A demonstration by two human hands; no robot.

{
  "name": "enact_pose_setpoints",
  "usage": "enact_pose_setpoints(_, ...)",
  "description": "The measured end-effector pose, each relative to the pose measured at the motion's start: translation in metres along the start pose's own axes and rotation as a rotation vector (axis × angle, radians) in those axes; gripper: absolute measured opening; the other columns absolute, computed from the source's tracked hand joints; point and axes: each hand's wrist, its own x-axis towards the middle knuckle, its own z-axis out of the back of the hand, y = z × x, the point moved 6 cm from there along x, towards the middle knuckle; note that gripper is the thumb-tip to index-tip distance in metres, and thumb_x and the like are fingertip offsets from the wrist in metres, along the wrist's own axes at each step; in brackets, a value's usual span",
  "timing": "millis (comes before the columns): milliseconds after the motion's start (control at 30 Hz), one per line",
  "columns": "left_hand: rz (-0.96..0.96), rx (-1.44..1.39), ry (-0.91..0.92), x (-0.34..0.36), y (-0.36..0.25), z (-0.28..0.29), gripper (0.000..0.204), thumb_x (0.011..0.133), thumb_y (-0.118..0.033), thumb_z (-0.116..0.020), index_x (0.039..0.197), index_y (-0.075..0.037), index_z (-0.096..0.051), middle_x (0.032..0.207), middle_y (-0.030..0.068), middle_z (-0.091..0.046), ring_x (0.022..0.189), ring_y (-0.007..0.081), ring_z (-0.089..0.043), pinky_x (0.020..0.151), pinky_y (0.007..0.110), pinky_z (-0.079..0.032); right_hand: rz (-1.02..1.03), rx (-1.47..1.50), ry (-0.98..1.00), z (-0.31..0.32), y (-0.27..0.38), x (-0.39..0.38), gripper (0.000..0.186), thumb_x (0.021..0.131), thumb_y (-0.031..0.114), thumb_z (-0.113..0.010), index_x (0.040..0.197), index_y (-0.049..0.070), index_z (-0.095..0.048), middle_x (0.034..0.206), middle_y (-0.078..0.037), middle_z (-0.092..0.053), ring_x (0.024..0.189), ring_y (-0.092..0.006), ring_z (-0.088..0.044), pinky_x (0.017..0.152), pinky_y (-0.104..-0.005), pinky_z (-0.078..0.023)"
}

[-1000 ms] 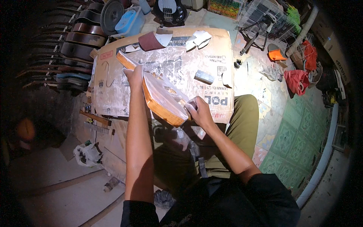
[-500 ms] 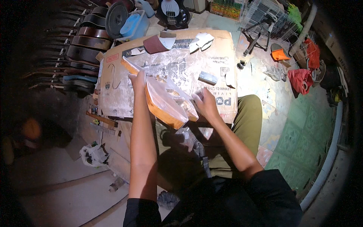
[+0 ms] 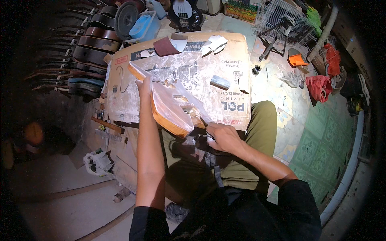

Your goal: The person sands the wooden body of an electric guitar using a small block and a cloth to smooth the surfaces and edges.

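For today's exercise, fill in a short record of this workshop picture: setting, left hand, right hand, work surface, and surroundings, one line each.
Setting: a person seated on the floor of a cluttered workshop
Left hand: grips the upper end of an unfinished wooden guitar body
Right hand: at the body's lower edge, near the lap
Work surface: flattened cardboard sheet, smeared with white dust
On it: sandpaper piece, small grey block
Surroundings: row of guitars at left, wire cage, red bag

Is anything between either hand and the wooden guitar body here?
Nothing visible. The left hand grips the guitar body at its far end, the right hand at its near end, both in direct contact.
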Motion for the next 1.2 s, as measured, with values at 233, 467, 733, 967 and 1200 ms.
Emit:
enact_pose_setpoints(233, 0.01, 0.018, 0.011, 0.014, 0.005, -0.004, 0.086, 0.067, -0.026, -0.068, 0.133, 0.016, -0.032, 0.121, 0.0277, -0.053, 0.106, 0.032, -0.06, 0.089, 0.037, -0.051, 0.015, -0.01, 0.047, -0.027, 0.001, 0.01, 0.029, 0.074, 0.011, -0.073, 0.096, -0.001, -0.059, 0.098, -0.02, -0.064, 0.09, -0.0392, -0.065, 0.074, -0.048, -0.053)
enact_pose_setpoints(467, -0.035, -0.017, 0.002, 0.043, 0.026, -0.01, 0.087, 0.067, -0.026, -0.067, 0.133, 0.017, -0.031, 0.123, 0.0292, -0.053, 0.108, 0.0334, -0.059, 0.093, 0.037, -0.048, 0.006, 0.045, 0.063, -0.011, -0.012, 0.01, 0.032, 0.075, 0.026, -0.073, 0.092, 0.001, -0.063, 0.102, -0.016, -0.064, 0.086, -0.0391, -0.064, 0.075, -0.0481, -0.052)
enact_pose_setpoints(733, -0.038, -0.03, 0.018, 0.042, 0.021, -0.011, 0.087, 0.067, -0.024, -0.067, 0.134, 0.017, -0.03, 0.126, 0.0312, -0.052, 0.112, 0.0358, -0.058, 0.097, 0.036, -0.046, -0.022, 0.215, 0.065, -0.008, -0.024, 0.013, 0.028, 0.074, 0.027, -0.066, 0.083, 0.001, -0.059, 0.092, -0.015, -0.06, 0.086, -0.0382, -0.062, 0.076, -0.0478, -0.05)
enact_pose_setpoints(967, -0.026, 0.028, -0.088, 0.001, -0.017, -0.012, 0.083, 0.067, -0.022, -0.067, 0.132, 0.016, -0.032, 0.122, 0.0284, -0.053, 0.106, 0.0345, -0.06, 0.092, 0.038, -0.05, -0.084, 0.295, -0.05, 0.002, -0.028, 0.008, 0.031, 0.073, 0.026, -0.068, 0.086, -0.001, -0.059, 0.094, -0.016, -0.06, 0.085, -0.0388, -0.062, 0.074, -0.0476, -0.05)
enact_pose_setpoints(1200, -0.06, 0.048, -0.004, 0.0, -0.028, -0.03, 0.074, 0.066, -0.02, -0.068, 0.122, 0.017, -0.035, 0.112, 0.0273, -0.055, 0.095, 0.0322, -0.062, 0.082, 0.038, -0.053, 0.032, 0.049, 0.014, -0.01, -0.018, 0.008, 0.03, 0.074, 0.024, -0.072, 0.094, 0.002, -0.067, 0.102, -0.013, -0.064, 0.087, -0.0362, -0.065, 0.074, -0.0447, -0.053)
